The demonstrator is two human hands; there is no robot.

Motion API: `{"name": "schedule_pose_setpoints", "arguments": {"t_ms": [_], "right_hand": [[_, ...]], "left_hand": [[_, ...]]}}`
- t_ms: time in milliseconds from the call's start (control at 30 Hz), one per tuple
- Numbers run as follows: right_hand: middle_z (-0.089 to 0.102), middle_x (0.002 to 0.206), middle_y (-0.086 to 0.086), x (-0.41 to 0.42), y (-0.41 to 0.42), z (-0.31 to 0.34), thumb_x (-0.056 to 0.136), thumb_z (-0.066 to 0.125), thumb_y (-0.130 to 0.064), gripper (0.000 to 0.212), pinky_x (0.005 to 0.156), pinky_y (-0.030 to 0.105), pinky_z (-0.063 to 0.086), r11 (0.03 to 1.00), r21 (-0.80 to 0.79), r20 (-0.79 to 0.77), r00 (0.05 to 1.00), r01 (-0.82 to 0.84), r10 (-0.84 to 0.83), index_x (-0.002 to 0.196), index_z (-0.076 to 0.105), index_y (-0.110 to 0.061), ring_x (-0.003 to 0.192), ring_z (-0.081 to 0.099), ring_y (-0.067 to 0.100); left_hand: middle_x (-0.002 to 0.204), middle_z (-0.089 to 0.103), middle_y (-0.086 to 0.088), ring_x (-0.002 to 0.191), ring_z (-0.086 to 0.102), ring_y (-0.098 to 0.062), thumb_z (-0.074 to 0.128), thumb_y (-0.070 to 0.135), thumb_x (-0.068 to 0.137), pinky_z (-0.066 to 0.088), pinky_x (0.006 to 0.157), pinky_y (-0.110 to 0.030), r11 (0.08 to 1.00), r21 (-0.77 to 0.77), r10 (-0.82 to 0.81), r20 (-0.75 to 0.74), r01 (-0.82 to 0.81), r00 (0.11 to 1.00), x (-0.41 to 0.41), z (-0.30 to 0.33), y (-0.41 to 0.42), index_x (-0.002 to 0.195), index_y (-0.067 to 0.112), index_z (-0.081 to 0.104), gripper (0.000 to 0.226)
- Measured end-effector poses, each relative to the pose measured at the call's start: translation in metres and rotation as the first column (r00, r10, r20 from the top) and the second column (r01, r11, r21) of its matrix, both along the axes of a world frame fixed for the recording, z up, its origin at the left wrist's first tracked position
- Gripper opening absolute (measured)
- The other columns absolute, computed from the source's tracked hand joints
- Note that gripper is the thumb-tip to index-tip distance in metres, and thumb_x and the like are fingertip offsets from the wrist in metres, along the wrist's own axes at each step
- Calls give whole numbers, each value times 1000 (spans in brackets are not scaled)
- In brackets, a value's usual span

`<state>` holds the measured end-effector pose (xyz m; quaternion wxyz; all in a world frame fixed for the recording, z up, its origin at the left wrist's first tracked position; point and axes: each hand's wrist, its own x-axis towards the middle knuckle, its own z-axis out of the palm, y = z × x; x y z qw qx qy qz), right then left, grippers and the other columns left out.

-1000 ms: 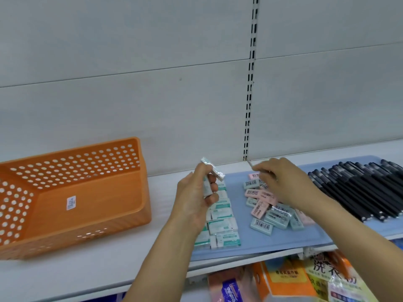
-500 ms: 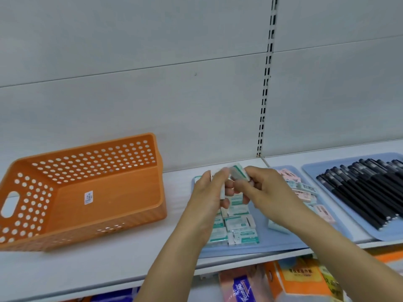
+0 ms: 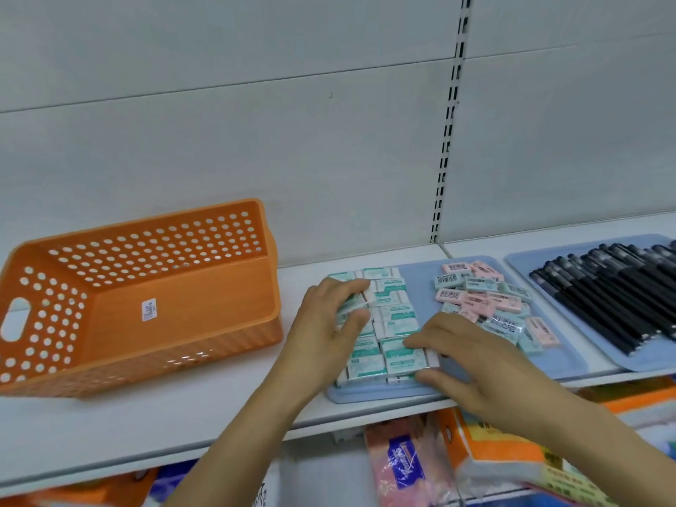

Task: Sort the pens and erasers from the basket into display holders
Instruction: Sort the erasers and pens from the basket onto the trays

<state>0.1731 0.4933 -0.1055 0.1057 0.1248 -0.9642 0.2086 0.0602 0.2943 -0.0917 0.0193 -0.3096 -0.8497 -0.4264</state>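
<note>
An empty orange basket [image 3: 190, 323] stands at the left of the white shelf. On a blue tray [image 3: 420, 283] white-and-green erasers [image 3: 397, 314] lie packed in rows, with a loose pile of pink and mint erasers [image 3: 486, 303] to their right. My left hand [image 3: 325, 323] is down on the left column of the rows and holds erasers between fingers and thumb. My right hand [image 3: 461, 360] pinches a white-and-green eraser [image 3: 429, 356] at the block's front right corner. Black pens [image 3: 614, 294] lie side by side on a second blue tray [image 3: 519, 259] at the right.
The shelf's front edge [image 3: 219, 439] runs just below the trays. Packaged goods [image 3: 406, 466] sit on the shelf underneath. A slotted upright [image 3: 448, 148] divides the grey back wall.
Both hands came down from in front of me onto the rows of white-and-green erasers. My right hand took an eraser from the left and carried it to the block's front right corner.
</note>
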Motion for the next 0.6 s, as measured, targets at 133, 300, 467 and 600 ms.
{"name": "schedule_pose_setpoints", "arguments": {"t_ms": [133, 300, 467, 600], "right_hand": [[39, 114, -24, -1, -3, -5, 87, 43, -59, 42, 74, 34, 53, 999, -39, -35, 999, 21, -23, 121, 56, -39, 103, 45, -1], [39, 109, -28, 0, -6, -7, 84, 42, -62, 45, 77, 33, 51, 997, -61, -19, 998, 53, -55, 116, 63, -40, 101, 45, -2], [46, 106, -26, -4, -10, 4, 85, 45, -62, 40, 78, 17, 46, 992, -101, -64, 994, 79, -86, 112, 65, -38, 102, 48, -3], [52, 103, -23, -21, -23, 21, 88, 45, -59, 34, 79, 8, 38, 970, -233, -111, 989, 65, -93, 106, 66, -39, 102, 52, 0]], "left_hand": [[119, 54, 16, 113, 38, 0, 62, 24, 93, 34, 100, -18, 989, -137, -62, -41, 56, 997, -10, -2, -4, 129, 31, 57, 36], [118, 54, 17, 112, 36, 1, 62, 23, 93, 24, 91, 1, 983, -166, -76, -3, 74, 997, -11, -12, -6, 124, 29, 61, 31], [122, 53, 19, 118, 38, 2, 60, 26, 94, 31, 102, -12, 994, -109, 8, -31, -11, 999, -1, -5, -11, 128, 30, 58, 34], [120, 56, 19, 116, 43, 2, 57, 33, 94, 25, 96, -2, 998, -63, -38, -232, 24, 972, 28, 26, -29, 122, 30, 62, 28]]}}
